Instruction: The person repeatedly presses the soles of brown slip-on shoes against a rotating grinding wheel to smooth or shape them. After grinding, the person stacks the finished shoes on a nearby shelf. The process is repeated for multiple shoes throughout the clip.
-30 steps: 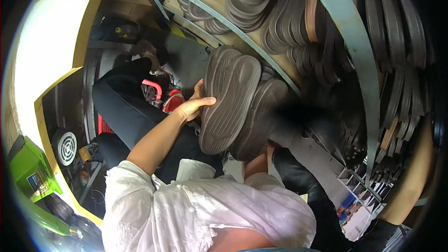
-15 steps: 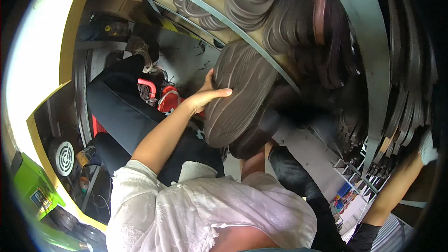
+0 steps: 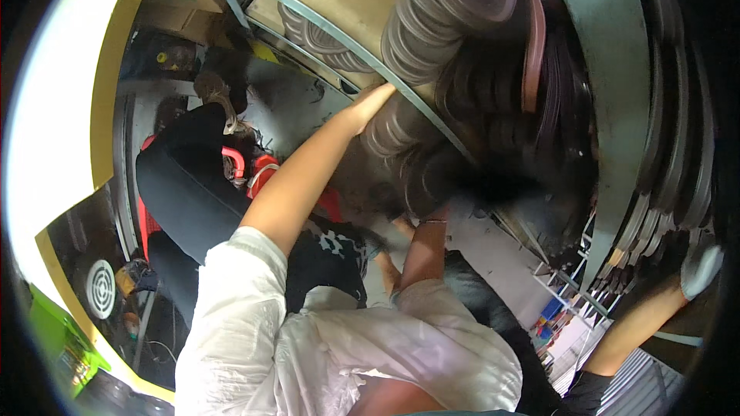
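Evidently, soles [image 3: 401, 139] are being pushed up into the rack [image 3: 324, 27]. The left hand [image 3: 370, 104] is pressed flat, fingers spread, against the stack's left edge, far centre. The right hand is hidden behind blurred dark soles past the right forearm [image 3: 424, 250], so its grip cannot be told. Seating the stack calls for a steady push along the rail. More soles [image 3: 455, 8] are packed just above, and another person's arm [image 3: 640, 320] is raised near right.
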`<control>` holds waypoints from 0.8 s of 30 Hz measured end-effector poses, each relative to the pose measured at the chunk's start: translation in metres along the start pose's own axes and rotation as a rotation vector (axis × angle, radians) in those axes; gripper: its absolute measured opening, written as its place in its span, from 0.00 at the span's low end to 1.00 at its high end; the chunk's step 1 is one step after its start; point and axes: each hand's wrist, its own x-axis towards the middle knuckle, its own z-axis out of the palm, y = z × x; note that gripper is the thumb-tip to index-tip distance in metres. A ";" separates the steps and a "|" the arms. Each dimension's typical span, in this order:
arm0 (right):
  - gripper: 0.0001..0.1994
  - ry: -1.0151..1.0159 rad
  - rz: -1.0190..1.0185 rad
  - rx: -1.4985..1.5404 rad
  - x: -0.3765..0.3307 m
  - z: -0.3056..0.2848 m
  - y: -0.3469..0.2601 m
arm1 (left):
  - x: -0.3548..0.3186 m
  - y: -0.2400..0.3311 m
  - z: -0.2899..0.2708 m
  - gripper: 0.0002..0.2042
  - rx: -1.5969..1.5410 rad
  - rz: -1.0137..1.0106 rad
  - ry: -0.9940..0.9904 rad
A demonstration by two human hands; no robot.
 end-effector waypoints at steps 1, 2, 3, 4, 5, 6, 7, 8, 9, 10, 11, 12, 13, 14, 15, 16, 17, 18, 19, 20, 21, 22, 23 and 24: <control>0.29 0.020 0.028 0.026 -0.011 0.009 -0.004 | -0.007 -0.005 -0.005 0.36 -0.092 0.017 0.020; 0.30 0.046 0.072 0.059 -0.026 0.021 -0.015 | -0.015 -0.008 -0.008 0.34 -0.181 0.032 0.033; 0.30 0.084 0.133 0.163 -0.047 0.052 -0.020 | -0.032 -0.006 -0.012 0.33 -0.192 0.097 0.106; 0.31 0.109 0.242 0.269 -0.076 0.081 -0.038 | -0.041 -0.016 -0.011 0.34 -0.269 0.108 0.140; 0.31 0.126 0.394 0.344 -0.107 0.100 -0.069 | -0.046 -0.028 0.000 0.35 -0.364 0.094 0.115; 0.31 0.151 0.592 0.522 -0.155 0.145 -0.079 | -0.046 -0.039 -0.003 0.35 -0.413 0.116 0.184; 0.32 0.134 0.797 0.672 -0.190 0.177 -0.113 | -0.052 -0.039 0.001 0.41 -0.434 0.175 0.062; 0.32 0.172 1.100 0.809 -0.245 0.200 -0.137 | -0.052 -0.041 0.013 0.43 -0.417 0.099 0.009; 0.33 0.226 1.344 0.976 -0.287 0.222 -0.156 | -0.050 -0.043 0.018 0.44 -0.403 0.054 -0.015; 0.33 0.267 1.511 1.144 -0.314 0.237 -0.169 | -0.048 -0.043 0.019 0.45 -0.399 0.025 -0.024; 0.33 0.292 1.608 1.283 -0.324 0.245 -0.173 | -0.036 -0.043 0.017 0.46 -0.333 0.067 0.025; 0.34 0.298 1.644 1.409 -0.325 0.253 -0.170 | -0.024 -0.043 0.014 0.47 -0.264 0.108 0.079; 0.34 0.291 1.642 1.490 -0.324 0.260 -0.165 | -0.014 -0.044 0.012 0.48 -0.193 0.140 0.132; 0.35 0.289 1.630 1.551 -0.322 0.268 -0.158 | -0.003 -0.043 0.012 0.46 -0.195 0.156 0.136; 0.35 0.284 1.614 1.603 -0.317 0.275 -0.151 | 0.006 -0.039 0.012 0.43 -0.196 0.175 0.143; 0.36 0.273 1.598 1.660 -0.313 0.282 -0.146 | 0.013 -0.035 0.011 0.41 -0.224 0.173 0.144; 0.36 0.268 1.592 1.690 -0.311 0.287 -0.141 | 0.018 -0.029 0.015 0.38 -0.252 0.164 0.136; 0.36 0.264 1.587 1.716 -0.309 0.291 -0.137 | 0.021 -0.023 0.017 0.36 -0.282 0.156 0.129; 0.37 0.260 1.583 1.733 -0.308 0.293 -0.134 | 0.022 -0.017 0.020 0.34 -0.312 0.151 0.123; 0.37 0.257 1.588 1.749 -0.308 0.296 -0.133 | 0.020 -0.013 0.019 0.32 -0.337 0.145 0.122; 0.38 0.259 1.588 1.760 -0.307 0.297 -0.132 | 0.015 -0.011 0.017 0.32 -0.288 0.100 0.155; 0.38 0.256 1.587 1.772 -0.306 0.300 -0.132 | 0.007 -0.010 0.013 0.32 -0.240 0.057 0.188; 0.39 0.259 1.588 1.786 -0.306 0.301 -0.133 | -0.004 -0.010 0.007 0.32 -0.186 0.013 0.220; 0.39 0.263 1.588 1.793 -0.306 0.301 -0.134 | -0.016 -0.009 0.003 0.32 -0.132 -0.031 0.252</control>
